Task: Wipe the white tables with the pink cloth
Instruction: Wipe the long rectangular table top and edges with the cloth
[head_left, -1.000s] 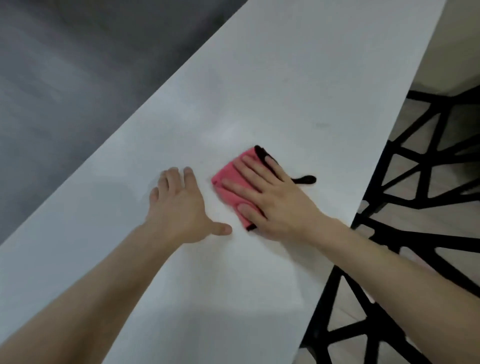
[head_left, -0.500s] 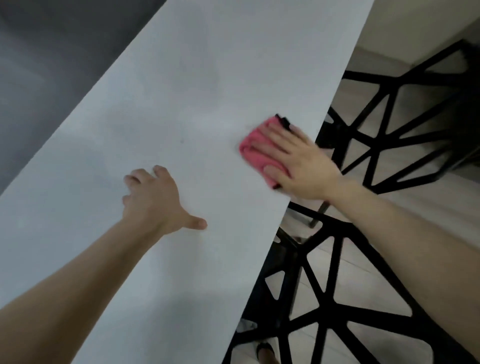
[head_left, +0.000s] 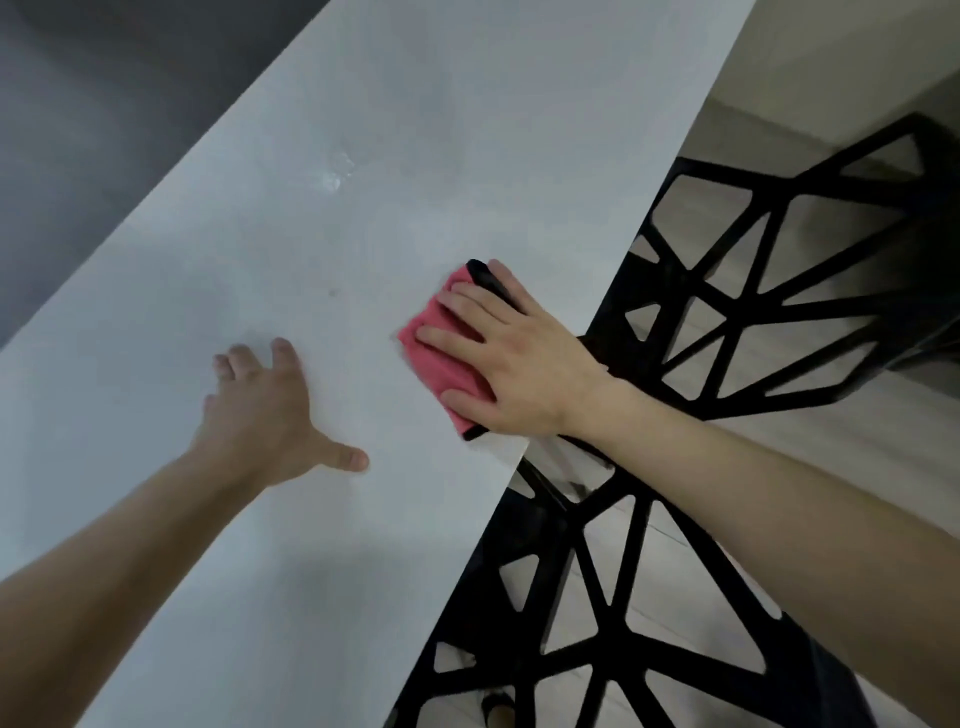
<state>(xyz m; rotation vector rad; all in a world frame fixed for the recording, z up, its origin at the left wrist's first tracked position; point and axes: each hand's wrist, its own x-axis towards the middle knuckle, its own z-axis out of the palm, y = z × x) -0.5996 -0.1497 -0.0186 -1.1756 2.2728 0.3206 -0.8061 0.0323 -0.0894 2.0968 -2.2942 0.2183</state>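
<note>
A long white table (head_left: 363, 156) runs from the lower left to the upper right. The pink cloth (head_left: 434, 345), folded and edged in black, lies flat near the table's right edge. My right hand (head_left: 511, 364) presses down on it with fingers spread. My left hand (head_left: 265, 415) rests palm down on the bare tabletop to the left of the cloth, fingers apart, holding nothing. A small wet smear (head_left: 335, 171) shines farther up the table, and a faint speck (head_left: 332, 292) sits between it and the cloth.
Black chairs with open geometric frames (head_left: 727, 291) stand along the table's right edge over a pale floor. A dark grey wall (head_left: 104, 104) borders the table on the left.
My right hand slid the cloth from mid-table to the right edge, and it now sits slightly back from that edge. My left hand stayed flat on the table. The view shifted.
</note>
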